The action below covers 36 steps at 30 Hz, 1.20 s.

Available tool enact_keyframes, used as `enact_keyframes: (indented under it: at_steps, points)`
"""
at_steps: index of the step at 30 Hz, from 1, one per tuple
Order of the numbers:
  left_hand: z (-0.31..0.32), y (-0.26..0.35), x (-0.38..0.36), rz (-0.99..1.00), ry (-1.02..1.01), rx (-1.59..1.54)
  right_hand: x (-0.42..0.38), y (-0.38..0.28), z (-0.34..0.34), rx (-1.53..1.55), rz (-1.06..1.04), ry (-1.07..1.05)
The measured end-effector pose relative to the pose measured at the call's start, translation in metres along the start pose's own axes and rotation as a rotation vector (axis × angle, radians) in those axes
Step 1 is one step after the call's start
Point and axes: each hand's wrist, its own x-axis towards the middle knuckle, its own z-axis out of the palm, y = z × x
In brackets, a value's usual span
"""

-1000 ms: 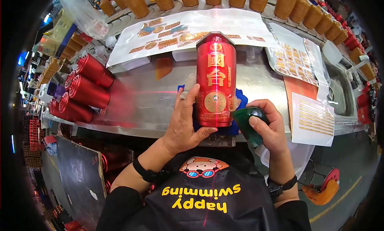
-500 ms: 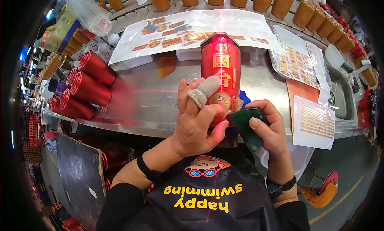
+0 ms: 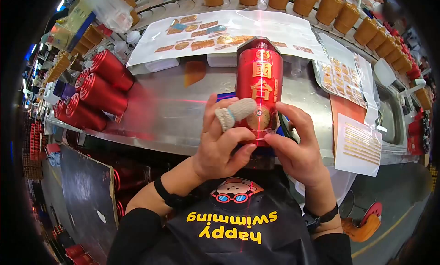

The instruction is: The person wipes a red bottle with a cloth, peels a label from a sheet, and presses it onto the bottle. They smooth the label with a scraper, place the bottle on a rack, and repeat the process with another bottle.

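Observation:
A red bottle point(image 3: 263, 81) with gold characters and a round gold emblem lies on the metal table, its base toward me. My left hand point(image 3: 227, 143) grips its lower left side, a knitted cover point(image 3: 236, 113) on one finger. On the lower right side, my right hand point(image 3: 300, 148) has thumb and forefinger against the bottle. A dark green scraper point(image 3: 285, 126), mostly hidden, is tucked behind the fingers of my right hand.
Red cylinders point(image 3: 98, 102) are stacked at the left. Behind the bottle lies a white sheet point(image 3: 156, 38) with gold decals. A decal tray point(image 3: 337, 77), a striped sheet point(image 3: 360, 143) and a sink point(image 3: 392, 113) are at the right. Brown bottles point(image 3: 305, 1) line the conveyor.
My right hand has moved up against the bottle, and the green scraper has swung behind its fingers. The bottle appears slightly farther right. Brown bottles on the conveyor have shifted.

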Motion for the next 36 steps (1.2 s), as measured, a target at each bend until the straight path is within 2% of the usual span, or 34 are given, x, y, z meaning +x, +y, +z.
enact_keyframes:
  at_steps: [12,21,28,31,36]
  points:
    - [-0.009,-0.015,-0.034,0.109,-0.061,0.25,-0.002,0.001,-0.003,-0.038,-0.028,-0.02]
    - [-0.009,-0.014,-0.032,-0.011,-0.004,0.125,-0.002,0.002,-0.003,-0.057,-0.002,-0.021]
    - [-0.008,-0.018,-0.036,0.085,-0.022,0.158,-0.004,0.003,-0.001,-0.052,0.021,-0.035]
    - [-0.007,-0.016,-0.032,0.018,0.018,0.065,-0.005,0.005,0.0,-0.046,0.033,-0.037]
    - [-0.006,-0.016,-0.029,0.077,-0.047,0.164,-0.004,0.004,-0.001,-0.047,0.032,-0.036]
